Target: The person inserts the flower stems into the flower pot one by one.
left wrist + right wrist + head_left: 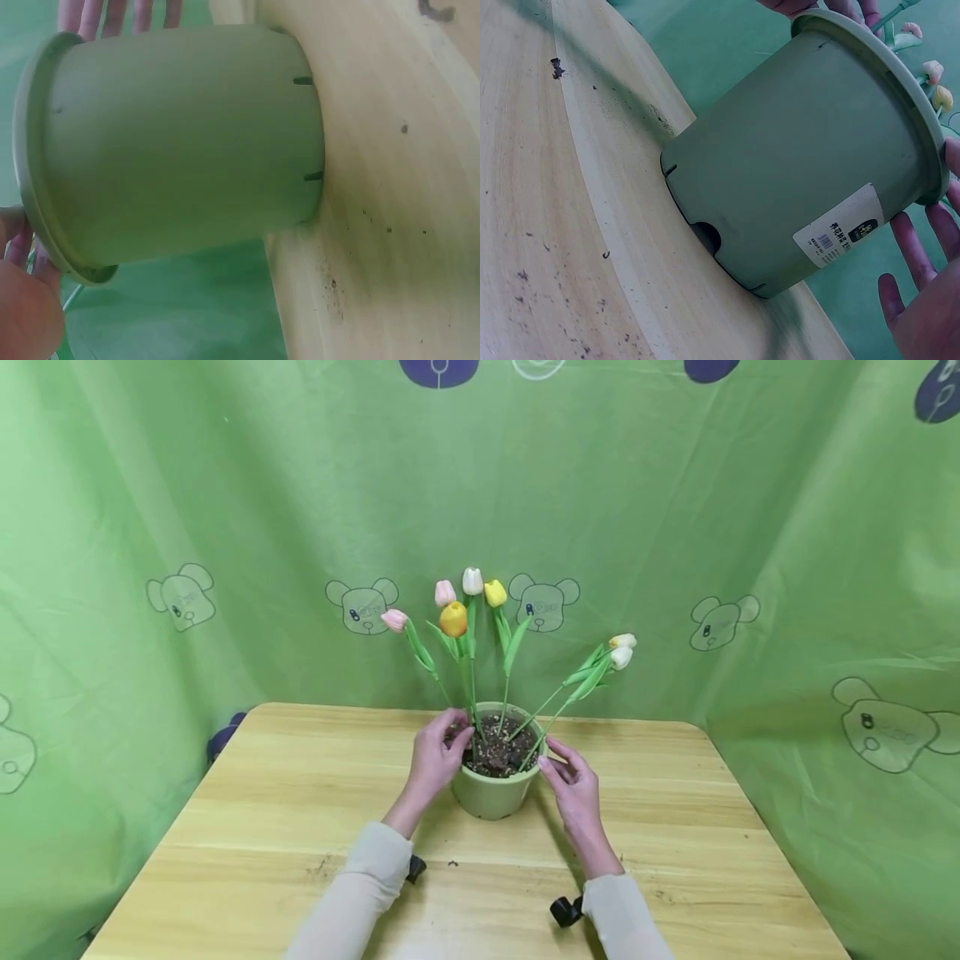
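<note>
A green plastic pot [491, 799] of dark soil [491, 756] stands on the table with several tulips in it. My left hand [437, 756] reaches over the pot's left rim, fingers bent and thumb toward the stems; the pink tulip [394, 621] leans out above it. I cannot tell whether these fingers pinch a stem. Relaxed, spread fingers of my right hand [577, 789] rest at the right rim, also seen in the right wrist view [937, 300]. Close by, a white tulip [621, 658] and a yellowish one [622, 641] lean right. An orange tulip [453, 619] stands upright among others.
The wooden table [300, 777] carries crumbs of soil [523, 276] in front of the pot. A white label [840, 225] is stuck on the pot's side. Green curtain [637, 485] with bear prints hangs behind and at both sides. Black wrist devices [566, 911] sit under the sleeves.
</note>
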`<state>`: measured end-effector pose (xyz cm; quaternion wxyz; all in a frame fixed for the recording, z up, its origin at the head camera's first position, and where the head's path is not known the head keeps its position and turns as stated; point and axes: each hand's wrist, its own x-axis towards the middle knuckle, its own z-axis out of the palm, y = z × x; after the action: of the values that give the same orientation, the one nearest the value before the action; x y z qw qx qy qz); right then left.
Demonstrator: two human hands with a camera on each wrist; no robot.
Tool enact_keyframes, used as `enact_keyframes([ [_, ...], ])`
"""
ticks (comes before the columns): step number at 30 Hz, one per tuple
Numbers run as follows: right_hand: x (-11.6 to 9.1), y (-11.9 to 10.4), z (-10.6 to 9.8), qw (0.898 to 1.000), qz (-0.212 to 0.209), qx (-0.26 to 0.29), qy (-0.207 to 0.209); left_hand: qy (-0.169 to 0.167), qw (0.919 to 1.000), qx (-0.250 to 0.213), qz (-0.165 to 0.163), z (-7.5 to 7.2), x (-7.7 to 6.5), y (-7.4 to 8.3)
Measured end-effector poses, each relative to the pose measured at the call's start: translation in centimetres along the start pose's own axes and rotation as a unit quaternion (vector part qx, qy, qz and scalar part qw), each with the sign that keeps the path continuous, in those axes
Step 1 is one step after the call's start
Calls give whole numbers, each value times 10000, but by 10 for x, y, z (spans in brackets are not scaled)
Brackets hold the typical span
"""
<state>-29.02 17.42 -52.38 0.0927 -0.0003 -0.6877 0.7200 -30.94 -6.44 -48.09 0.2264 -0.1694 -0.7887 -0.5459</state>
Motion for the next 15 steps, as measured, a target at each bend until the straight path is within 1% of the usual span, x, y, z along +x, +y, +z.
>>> enact_keyframes([
  [3,-1,0,0,10000,41,2,2,-6,9997,243,74,1,-1,0],
  [10,0,0,0,10000,-5,31,21,-63,9993,364,59,2,-1,-1],
  [15,1,0,1,10000,-7,49,52,-50,9983,552,169,3,-1,-2],
])
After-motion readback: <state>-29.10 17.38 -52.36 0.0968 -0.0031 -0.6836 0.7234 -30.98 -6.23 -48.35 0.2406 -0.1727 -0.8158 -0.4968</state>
